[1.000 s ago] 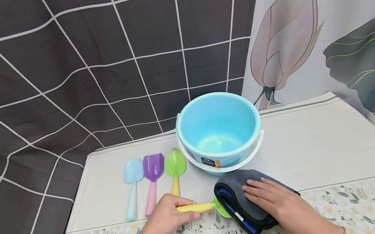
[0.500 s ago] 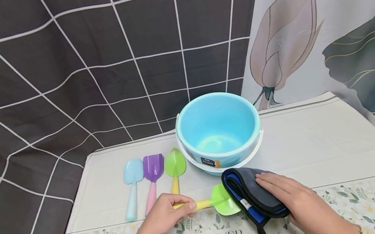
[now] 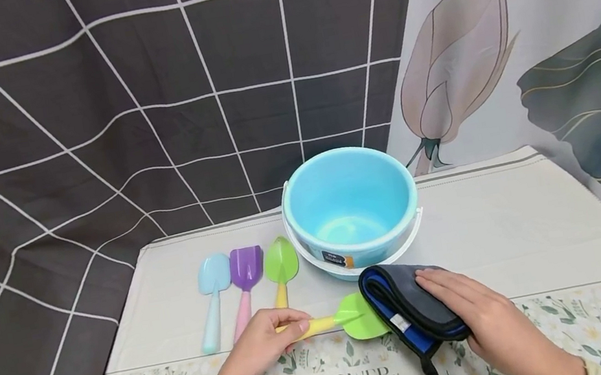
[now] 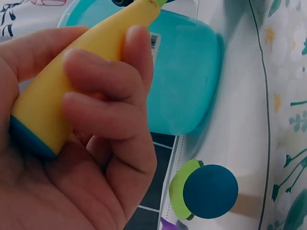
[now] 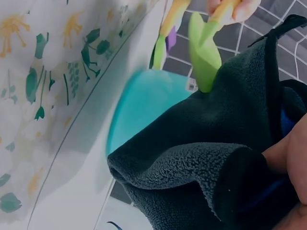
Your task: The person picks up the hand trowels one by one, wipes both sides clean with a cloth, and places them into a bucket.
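My left hand grips the yellow handle of a toy shovel with a green blade. In the left wrist view, curled fingers wrap that yellow handle, whose end is dark blue. My right hand holds a folded grey cloth with blue inside and black edging. The cloth covers the tip of the green blade. The right wrist view has the cloth against the blade, with part of the right hand at the edge; most of its fingers are hidden there.
Behind the cloth stands a light blue bucket with a white handle. To its left lie a light blue shovel, a purple shovel with a pink handle and another green shovel. A dark gridded curtain hangs behind the table.
The cloth and right hand have shifted right toward the blade tip, uncovering more of the green blade. My left hand keeps its hold on the handle and has moved slightly left.
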Available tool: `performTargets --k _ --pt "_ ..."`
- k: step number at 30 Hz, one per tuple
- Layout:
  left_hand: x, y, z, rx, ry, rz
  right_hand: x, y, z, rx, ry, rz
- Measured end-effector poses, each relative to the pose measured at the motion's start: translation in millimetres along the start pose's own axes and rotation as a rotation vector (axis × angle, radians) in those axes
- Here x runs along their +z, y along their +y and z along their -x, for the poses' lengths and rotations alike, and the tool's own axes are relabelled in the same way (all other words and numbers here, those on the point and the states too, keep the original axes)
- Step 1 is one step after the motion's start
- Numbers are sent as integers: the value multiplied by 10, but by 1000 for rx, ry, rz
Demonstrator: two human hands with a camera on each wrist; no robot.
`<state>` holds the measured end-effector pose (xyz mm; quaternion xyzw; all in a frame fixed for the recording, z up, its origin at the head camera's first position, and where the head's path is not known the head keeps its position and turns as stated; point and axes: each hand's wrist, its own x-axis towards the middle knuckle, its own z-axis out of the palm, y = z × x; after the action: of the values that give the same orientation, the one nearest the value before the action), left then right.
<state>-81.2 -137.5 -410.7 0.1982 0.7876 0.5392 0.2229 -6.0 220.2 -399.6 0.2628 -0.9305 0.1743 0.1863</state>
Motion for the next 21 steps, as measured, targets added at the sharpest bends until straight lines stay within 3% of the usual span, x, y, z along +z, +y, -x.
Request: performTargets --k 11,21 --pt "44 -5 -14 73 -62 13 -55 -21 -46 -2 18 -17" --pt "103 -7 -23 122 -37 -24 -73 -104 -95 -4 26 -42"
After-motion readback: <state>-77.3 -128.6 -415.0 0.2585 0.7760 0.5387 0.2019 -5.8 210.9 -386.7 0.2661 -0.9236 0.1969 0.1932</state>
